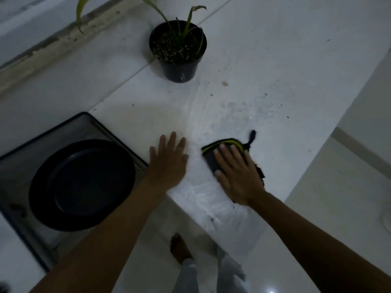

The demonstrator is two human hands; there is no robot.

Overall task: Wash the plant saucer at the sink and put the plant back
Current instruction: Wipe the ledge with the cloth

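A round black plant saucer lies in the steel sink at the left. The plant in its black pot stands on the white counter at the far middle, with long green leaves. My left hand rests flat on the counter just right of the sink, fingers spread, holding nothing. My right hand presses flat on a dark cloth with a yellow-green edge near the counter's front edge. Wet streaks show on the counter between the cloth and the pot.
The white counter has specks of soil and a damp smear to the right of the pot. A grimy ledge runs along the back left. Below the front edge are my legs, a bare foot and a pale floor.
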